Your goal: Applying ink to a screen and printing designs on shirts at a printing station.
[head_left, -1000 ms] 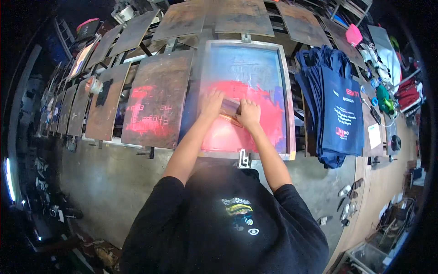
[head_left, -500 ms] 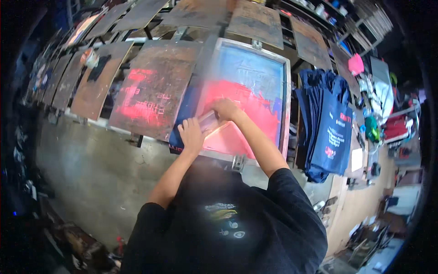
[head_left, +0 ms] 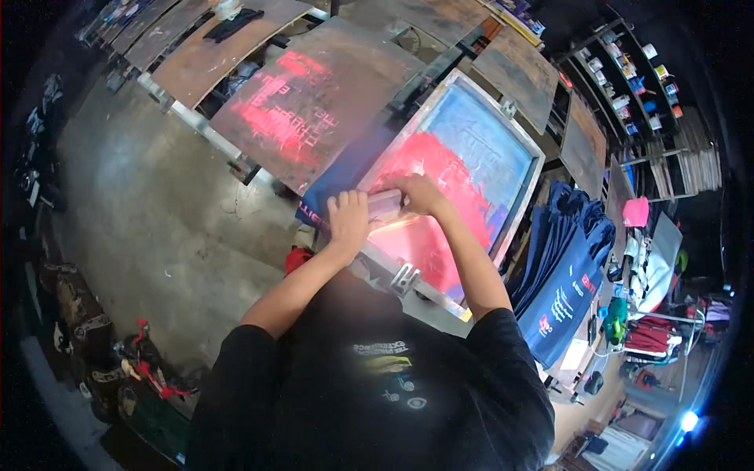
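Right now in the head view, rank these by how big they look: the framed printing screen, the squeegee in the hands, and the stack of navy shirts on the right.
1. Framed printing screen, largest.
2. Stack of navy shirts, smaller, though fisheye bending near the rim makes the gap unsure.
3. Squeegee, smallest, gripped by the left hand and right hand.

The person wears a black short-sleeved cotton T-shirt with a small yellow-and-white printed graphic on its front; both forearms are bare, without gloves.

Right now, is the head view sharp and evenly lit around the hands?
Head view: both hands on the squeegee read fairly sharp; the screen frame bows from fisheye; rim falls to black; a lamp flares lower right.
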Demonstrator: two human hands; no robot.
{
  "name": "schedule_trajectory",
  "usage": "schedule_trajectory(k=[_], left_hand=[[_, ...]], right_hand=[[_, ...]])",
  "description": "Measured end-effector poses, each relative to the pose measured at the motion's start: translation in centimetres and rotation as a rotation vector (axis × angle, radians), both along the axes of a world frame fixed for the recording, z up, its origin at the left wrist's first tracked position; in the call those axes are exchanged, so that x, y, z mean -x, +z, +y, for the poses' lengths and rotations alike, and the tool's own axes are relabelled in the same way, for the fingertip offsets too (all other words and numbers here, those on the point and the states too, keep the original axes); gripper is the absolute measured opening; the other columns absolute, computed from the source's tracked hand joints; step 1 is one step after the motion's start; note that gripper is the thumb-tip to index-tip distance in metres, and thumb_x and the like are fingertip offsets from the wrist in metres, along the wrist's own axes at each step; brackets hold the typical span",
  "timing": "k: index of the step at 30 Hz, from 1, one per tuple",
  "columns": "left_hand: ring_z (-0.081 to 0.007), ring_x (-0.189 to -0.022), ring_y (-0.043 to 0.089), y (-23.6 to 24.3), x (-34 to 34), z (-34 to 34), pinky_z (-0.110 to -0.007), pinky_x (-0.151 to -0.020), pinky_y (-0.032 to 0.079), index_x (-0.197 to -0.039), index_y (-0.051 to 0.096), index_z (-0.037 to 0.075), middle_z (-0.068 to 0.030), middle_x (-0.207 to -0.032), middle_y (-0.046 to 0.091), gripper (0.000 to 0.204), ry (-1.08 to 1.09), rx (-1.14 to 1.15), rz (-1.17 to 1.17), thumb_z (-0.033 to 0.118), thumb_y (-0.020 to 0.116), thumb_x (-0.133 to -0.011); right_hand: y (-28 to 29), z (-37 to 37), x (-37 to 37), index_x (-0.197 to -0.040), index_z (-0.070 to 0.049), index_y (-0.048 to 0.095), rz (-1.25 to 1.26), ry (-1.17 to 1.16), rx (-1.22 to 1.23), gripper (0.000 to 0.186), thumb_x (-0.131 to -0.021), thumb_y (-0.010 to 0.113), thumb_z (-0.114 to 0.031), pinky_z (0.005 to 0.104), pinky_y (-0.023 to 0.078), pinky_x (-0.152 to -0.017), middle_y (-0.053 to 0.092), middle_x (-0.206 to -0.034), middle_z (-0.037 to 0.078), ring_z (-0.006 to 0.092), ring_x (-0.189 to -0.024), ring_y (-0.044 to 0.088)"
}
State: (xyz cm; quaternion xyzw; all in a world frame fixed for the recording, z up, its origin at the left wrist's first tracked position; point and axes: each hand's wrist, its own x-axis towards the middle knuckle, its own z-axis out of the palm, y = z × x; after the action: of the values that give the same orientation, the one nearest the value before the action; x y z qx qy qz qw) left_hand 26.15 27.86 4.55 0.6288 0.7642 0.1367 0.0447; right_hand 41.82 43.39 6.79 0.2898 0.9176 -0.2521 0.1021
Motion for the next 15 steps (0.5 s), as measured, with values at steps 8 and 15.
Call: schedule_trajectory(k=[8, 15], left_hand=[[-0.0240, -0.105, 0.052, 1.2, 1.2, 5.0, -0.046, -0.092, 0.036, -0.110, 0.056, 0.008, -0.0068, -0.105, 0.059, 0.067, -0.174, -0.112, 0.043, 0.050, 0.082, -0.064], [-0.0237, -0.104, 0.053, 0.3, 0.0, 5.0, -0.044, -0.088, 0.039, -0.107, 0.057, 0.010, -0.0066, -0.104, 0.060, 0.064, -0.219, -0.090, 0.098, 0.050, 0.082, -0.064]], right_hand=[[1.1, 2.0, -1.6, -0.104, -0.012, 0.066, 0.061, -0.123, -0.081, 0.049, -0.060, 0.085, -0.022, 0.0469, 0.052, -0.078, 0.071, -0.092, 0.010, 0.0332, -0.091, 0.067], [-0.6, 0.1, -2.7, -0.096, -0.011, 0.063, -0.088, -0.285, -0.264, 0.041, -0.062, 0.081, -0.027, 0.0483, 0.052, -0.079, 0.070, -0.095, 0.013, 0.0351, -0.094, 0.067]])
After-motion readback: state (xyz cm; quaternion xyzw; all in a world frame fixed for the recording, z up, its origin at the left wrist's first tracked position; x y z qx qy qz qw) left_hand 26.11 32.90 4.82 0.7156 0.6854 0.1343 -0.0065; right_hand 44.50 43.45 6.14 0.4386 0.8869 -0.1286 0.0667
